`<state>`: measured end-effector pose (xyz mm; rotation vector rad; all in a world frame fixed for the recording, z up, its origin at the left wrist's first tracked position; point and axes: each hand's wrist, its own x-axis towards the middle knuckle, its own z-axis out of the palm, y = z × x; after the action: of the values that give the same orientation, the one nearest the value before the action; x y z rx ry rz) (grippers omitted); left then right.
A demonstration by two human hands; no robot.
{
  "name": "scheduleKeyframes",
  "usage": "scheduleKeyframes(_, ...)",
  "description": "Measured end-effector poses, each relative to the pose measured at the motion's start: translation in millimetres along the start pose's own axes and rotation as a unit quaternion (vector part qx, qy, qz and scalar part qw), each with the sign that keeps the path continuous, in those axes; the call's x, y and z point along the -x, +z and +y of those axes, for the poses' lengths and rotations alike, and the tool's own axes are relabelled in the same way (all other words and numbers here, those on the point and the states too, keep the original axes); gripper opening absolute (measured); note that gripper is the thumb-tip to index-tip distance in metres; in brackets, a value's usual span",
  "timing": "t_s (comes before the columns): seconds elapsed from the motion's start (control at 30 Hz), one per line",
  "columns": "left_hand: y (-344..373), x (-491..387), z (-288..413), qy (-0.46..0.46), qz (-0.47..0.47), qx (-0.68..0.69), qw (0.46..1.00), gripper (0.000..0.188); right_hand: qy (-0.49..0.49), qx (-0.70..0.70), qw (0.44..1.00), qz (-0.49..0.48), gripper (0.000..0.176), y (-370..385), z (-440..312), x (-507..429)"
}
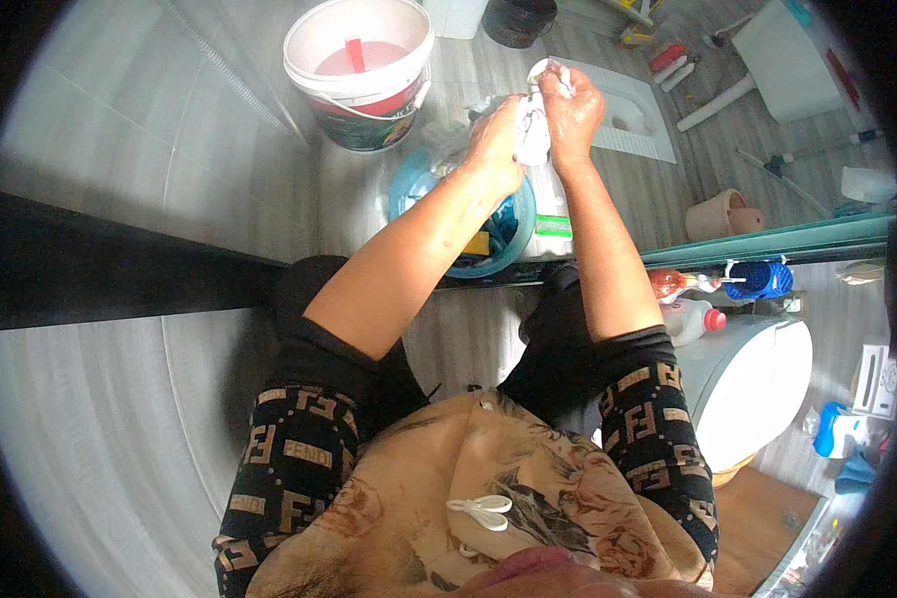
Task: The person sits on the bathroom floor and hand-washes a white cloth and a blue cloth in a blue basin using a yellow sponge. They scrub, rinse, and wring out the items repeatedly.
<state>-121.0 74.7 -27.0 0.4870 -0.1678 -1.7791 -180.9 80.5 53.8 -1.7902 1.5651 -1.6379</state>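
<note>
A bunched white cloth (532, 133) is stretched between my two hands, above the far right rim of a blue plastic basin (525, 243). My left hand (495, 140) grips its left side. My right hand (574, 108) clasps its upper right part, and both hands look wet. In the basin lie dark wet fabric (502, 224) and a yellow piece (478, 244) whose kind I cannot tell. Pale, glossy material (448, 146) shows at the basin's far side, partly behind my left hand. A green-and-white brush or sponge (554, 226) is just right of the basin.
Beyond the basin, a white bucket (359, 90) holds pinkish liquid and a red object. A squat toilet (632, 112) is set in the floor behind my right hand. To the right are a glass panel edge (762, 238), a beige bucket (710, 214) and a jug with a red cap (691, 321).
</note>
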Motion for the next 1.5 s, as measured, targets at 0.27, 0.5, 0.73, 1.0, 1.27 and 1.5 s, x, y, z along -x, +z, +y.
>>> scheduleKeyframes(0.27, -23.5, 22.8, 47.9, -0.170, -0.219, 0.073, 0.958, 0.029, -0.278, 0.055, 0.955, -0.093, 0.015, 9.1, -28.0, 63.0)
scheduleKeyframes(0.5, 3.9, 14.0, 10.3, -0.002, -0.026, -0.037, 0.999, 0.021, -0.025, 0.000, 1.000, -0.005, 0.019, 6.3, -0.4, 12.0)
scheduleKeyframes(0.73, -12.9, 23.9, 20.3, -0.004, -0.306, 0.075, 0.949, 0.023, -0.098, -0.001, 0.993, -0.066, 0.019, 16.3, 12.7, 33.4)
scheduleKeyframes(1.0, 39.1, 36.8, 65.3, 0.070, 0.111, -0.152, 0.980, 0.033, 0.121, -0.217, 0.967, -0.051, 0.026, -28.3, 39.4, -29.7)
scheduleKeyframes(1.27, -10.8, 16.9, 63.1, -0.132, -0.073, -0.082, 0.985, 0.042, -0.179, -0.062, 0.966, -0.178, 0.009, -6.6, -50.7, 60.4)
scheduleKeyframes(1.5, 15.6, 24.2, 22.0, 0.028, 0.089, -0.073, 0.993, 0.022, -0.117, -0.012, 0.993, -0.008, 0.006, 7.1, 4.7, 4.1)
